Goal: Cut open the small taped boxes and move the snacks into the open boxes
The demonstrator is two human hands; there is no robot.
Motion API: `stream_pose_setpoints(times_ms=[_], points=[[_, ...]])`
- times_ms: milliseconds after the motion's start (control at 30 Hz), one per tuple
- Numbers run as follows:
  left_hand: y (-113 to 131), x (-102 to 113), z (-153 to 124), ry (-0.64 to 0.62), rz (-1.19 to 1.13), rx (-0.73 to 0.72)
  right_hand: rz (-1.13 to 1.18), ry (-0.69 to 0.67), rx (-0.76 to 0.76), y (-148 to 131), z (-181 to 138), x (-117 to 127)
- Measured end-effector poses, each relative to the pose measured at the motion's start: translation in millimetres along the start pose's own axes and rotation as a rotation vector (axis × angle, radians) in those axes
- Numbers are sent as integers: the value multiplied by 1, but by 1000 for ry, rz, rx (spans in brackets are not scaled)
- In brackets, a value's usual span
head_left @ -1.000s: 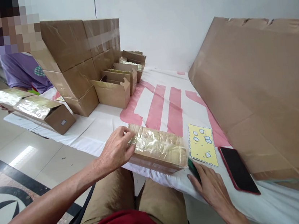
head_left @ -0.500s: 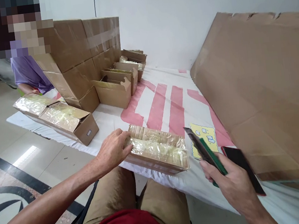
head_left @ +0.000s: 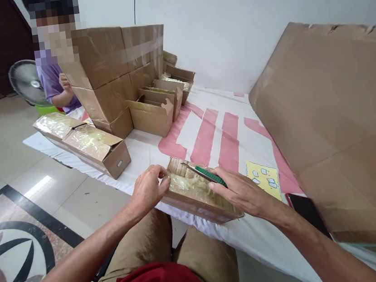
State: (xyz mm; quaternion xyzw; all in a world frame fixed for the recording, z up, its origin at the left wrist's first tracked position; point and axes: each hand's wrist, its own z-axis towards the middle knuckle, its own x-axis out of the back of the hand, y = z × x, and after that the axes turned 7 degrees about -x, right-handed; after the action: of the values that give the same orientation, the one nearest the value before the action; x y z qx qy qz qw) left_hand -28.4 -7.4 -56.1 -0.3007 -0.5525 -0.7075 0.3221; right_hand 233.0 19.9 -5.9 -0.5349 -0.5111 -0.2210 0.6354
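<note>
A small cardboard box (head_left: 196, 205) with clear, yellowish tape over its top lies at the front edge of the cloth-covered table. At its left end is my left hand (head_left: 150, 187), closed with thumb and bent fingers on the box's corner. My right hand (head_left: 237, 189) grips a green-handled utility knife (head_left: 210, 175) above the box. The blade points left over the taped top, near the far edge; whether it touches the tape I cannot tell. Beside the right wrist lies a yellow card (head_left: 264, 178) with small printed shapes.
To the left stand a long taped box (head_left: 88, 141), stacked cartons (head_left: 105, 55) and several open boxes (head_left: 152, 118). A large cardboard sheet (head_left: 339, 118) leans at right, near a dark phone (head_left: 306, 213). Behind the cartons sits a person in purple (head_left: 51, 80) beside a fan (head_left: 26, 83).
My right hand has brought the utility knife leftward from beside the yellow card to over the box. The left hand stays at the box's left end. The view has shifted slightly left.
</note>
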Motion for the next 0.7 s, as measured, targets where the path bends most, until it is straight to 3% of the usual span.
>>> stream_pose_setpoints(times_ms=[167, 400, 500, 700], points=[[-5, -8, -10, 76, -176, 62, 165, -117, -63, 1, 10, 5], [-9, -8, -7, 110, -321, -35, 278, 41, -3, 9, -5, -3], [-7, -13, -4, 78, -420, 0, 270, 51, 35, 7, -7, -3], [-2, -31, -4, 116, -645, 73, 270, 54, 17, 4, -9, 21]])
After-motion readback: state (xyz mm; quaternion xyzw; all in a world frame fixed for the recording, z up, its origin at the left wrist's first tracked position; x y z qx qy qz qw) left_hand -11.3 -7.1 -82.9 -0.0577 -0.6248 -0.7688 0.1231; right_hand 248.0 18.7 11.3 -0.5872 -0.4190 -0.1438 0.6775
